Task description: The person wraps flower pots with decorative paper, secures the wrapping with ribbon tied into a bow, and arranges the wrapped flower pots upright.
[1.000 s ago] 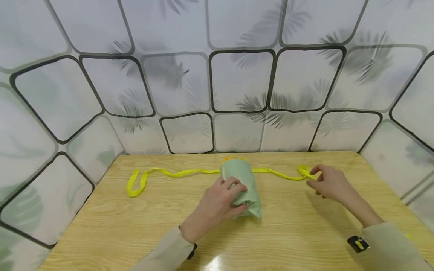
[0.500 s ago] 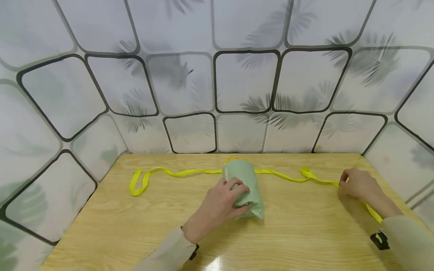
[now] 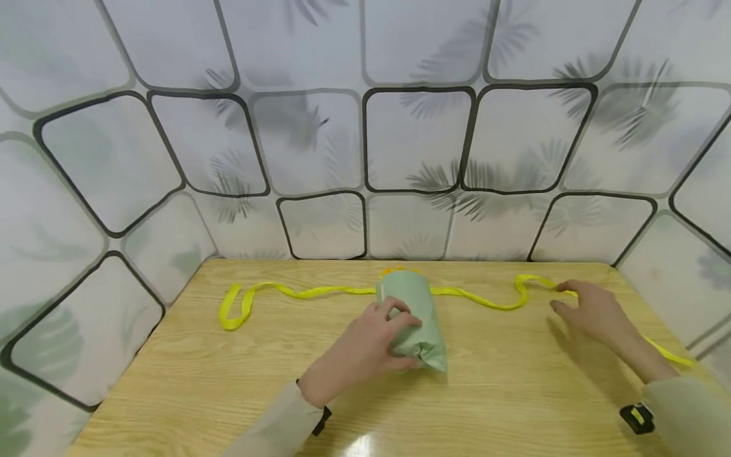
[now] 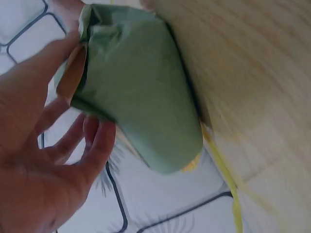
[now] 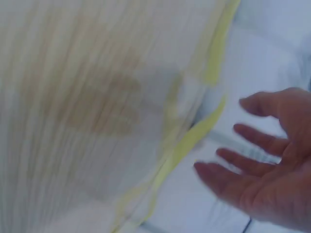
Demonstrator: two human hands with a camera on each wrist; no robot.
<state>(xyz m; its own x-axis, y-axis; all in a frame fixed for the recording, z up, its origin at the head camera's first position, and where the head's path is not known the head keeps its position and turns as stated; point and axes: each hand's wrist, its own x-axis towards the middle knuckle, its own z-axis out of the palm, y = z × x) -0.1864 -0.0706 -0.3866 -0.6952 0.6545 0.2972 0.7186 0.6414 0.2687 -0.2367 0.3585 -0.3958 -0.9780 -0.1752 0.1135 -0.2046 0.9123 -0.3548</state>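
Observation:
A pale green wrapped bundle (image 3: 412,298) lies lengthwise on the table, its near end folded and creased. My left hand (image 3: 365,346) grips that near end; in the left wrist view the thumb and curled fingers hold the green wrapping (image 4: 136,82). A long yellow ribbon (image 3: 337,290) passes beneath the bundle and stretches out to both sides. Over the ribbon's right part hovers my right hand (image 3: 594,311), thumb and fingers apart. The right wrist view shows nothing between those fingers, with the yellow ribbon (image 5: 194,133) beyond them.
At the bundle's far end something orange (image 3: 394,271) peeks out, mostly hidden. The wooden table (image 3: 274,387) meets a patterned fabric wall (image 3: 411,139) at its back edge. The ribbon's left end bends into a hook shape.
The right hand drew the ribbon's end rightward, then let it go and moved back left. The loop on the right has opened into a wavy curve. The left hand stays on the bundle.

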